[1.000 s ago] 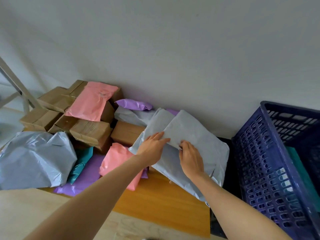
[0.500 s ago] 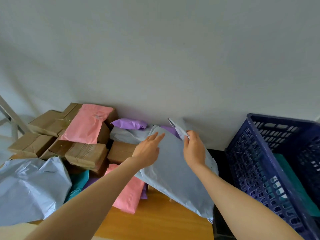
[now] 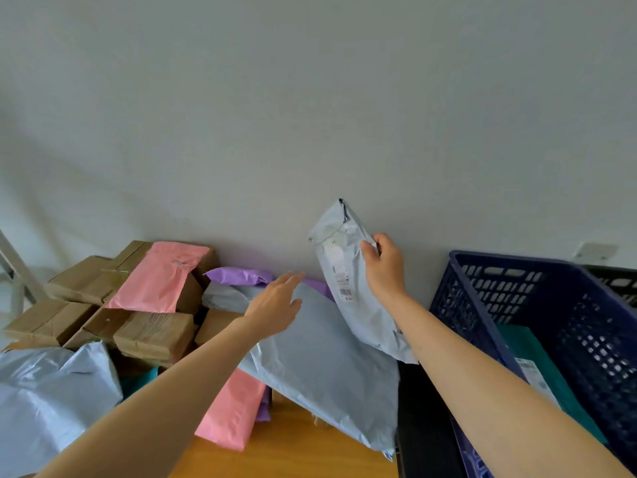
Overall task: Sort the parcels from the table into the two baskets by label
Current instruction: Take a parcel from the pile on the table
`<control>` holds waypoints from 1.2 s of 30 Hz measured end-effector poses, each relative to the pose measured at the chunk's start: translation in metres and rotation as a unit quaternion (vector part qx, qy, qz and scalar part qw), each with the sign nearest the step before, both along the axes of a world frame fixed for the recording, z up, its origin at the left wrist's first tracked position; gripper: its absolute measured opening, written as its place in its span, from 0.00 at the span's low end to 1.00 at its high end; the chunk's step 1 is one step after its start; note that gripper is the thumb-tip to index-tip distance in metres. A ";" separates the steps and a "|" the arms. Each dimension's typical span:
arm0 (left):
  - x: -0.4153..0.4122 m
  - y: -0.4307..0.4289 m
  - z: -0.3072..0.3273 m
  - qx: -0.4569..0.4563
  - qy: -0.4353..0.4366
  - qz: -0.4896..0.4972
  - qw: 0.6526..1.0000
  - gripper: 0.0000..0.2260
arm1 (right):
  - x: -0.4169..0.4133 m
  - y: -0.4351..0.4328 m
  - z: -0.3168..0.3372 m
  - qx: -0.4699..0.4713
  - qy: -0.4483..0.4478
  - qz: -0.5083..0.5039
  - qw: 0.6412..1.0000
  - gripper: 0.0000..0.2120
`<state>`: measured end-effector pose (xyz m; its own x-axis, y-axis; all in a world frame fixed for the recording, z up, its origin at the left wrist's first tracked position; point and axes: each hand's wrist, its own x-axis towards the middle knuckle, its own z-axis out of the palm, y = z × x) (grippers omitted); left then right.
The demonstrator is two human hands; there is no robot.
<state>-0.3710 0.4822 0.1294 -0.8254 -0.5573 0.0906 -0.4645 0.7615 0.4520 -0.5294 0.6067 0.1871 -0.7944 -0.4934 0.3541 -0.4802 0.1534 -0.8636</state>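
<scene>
My right hand [image 3: 382,267] grips a light grey mailer parcel [image 3: 348,270] by its edge and holds it upright above the pile, its white barcode label facing me. My left hand [image 3: 275,301] is flat and open, fingers straight, resting on a large grey mailer [image 3: 324,367] that lies tilted on the wooden table [image 3: 303,446]. A dark blue basket [image 3: 482,305] stands at the right with a teal labelled parcel [image 3: 537,360] inside.
Brown cardboard boxes [image 3: 151,332] are stacked at the left with a pink mailer [image 3: 162,277] on top. A purple mailer [image 3: 241,274], another pink mailer [image 3: 234,412] and a crumpled grey bag [image 3: 44,398] lie around them. A black basket's rim [image 3: 617,277] shows behind the blue one. A white wall is close behind.
My right hand has pulled a smaller grey parcel off the pile and raised it upright, label toward me. My left hand stayed flat on the large grey mailer. The camera tilted upward.
</scene>
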 end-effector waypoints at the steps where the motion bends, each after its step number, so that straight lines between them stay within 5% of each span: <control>1: 0.001 0.003 0.002 0.003 0.005 0.005 1.000 0.26 | 0.001 0.003 0.005 -0.012 -0.007 0.005 1.000 0.08; 9: 0.024 0.032 0.007 0.134 0.091 0.073 0.984 0.27 | 0.021 0.034 0.036 -0.097 -0.088 0.080 0.988 0.09; 14: 0.040 0.050 0.001 0.282 0.153 0.161 0.933 0.31 | 0.036 0.051 0.045 -0.120 -0.132 0.127 0.976 0.10; 27: 0.106 0.050 0.005 0.464 0.357 0.270 0.764 0.16 | 0.079 0.074 0.070 -0.174 -0.246 0.211 0.930 0.05; 36: 0.149 0.033 0.019 0.429 0.368 0.248 0.787 0.04 | 0.087 0.059 0.052 -0.142 -0.236 0.121 0.954 0.06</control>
<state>-0.2219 0.5151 0.1486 -0.3874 -0.9107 -0.1433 0.0191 -0.1634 0.9864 -0.4424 0.6654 0.2394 -0.7732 -0.6202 0.1326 -0.0194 -0.1858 -0.9824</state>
